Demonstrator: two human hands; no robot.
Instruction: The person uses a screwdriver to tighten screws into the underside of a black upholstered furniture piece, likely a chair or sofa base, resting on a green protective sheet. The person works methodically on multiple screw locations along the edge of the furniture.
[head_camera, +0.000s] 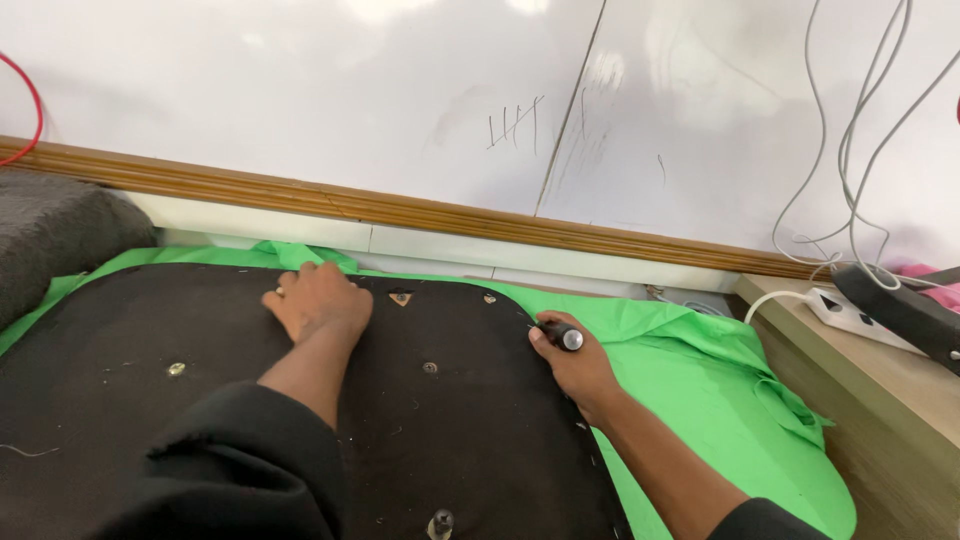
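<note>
A large black fabric-covered panel (140, 370) with several metal fasteners lies on a bright green cloth (700, 380). My left hand (318, 300) presses flat on the panel near its far edge, fingers together, holding nothing. My right hand (575, 362) grips a black-handled tool (562, 334) at the panel's right edge; its tip points toward the panel's rim and is hidden. A metal fastener (430, 368) sits between the two hands, and a triangular one (400, 297) lies beside my left hand.
A white wall with a wooden trim strip (420, 212) runs behind. A grey cushion (50, 235) sits at the left. On the right, a wooden ledge (890, 390) carries a white power strip (860, 315), a black object and hanging grey cables (850, 150).
</note>
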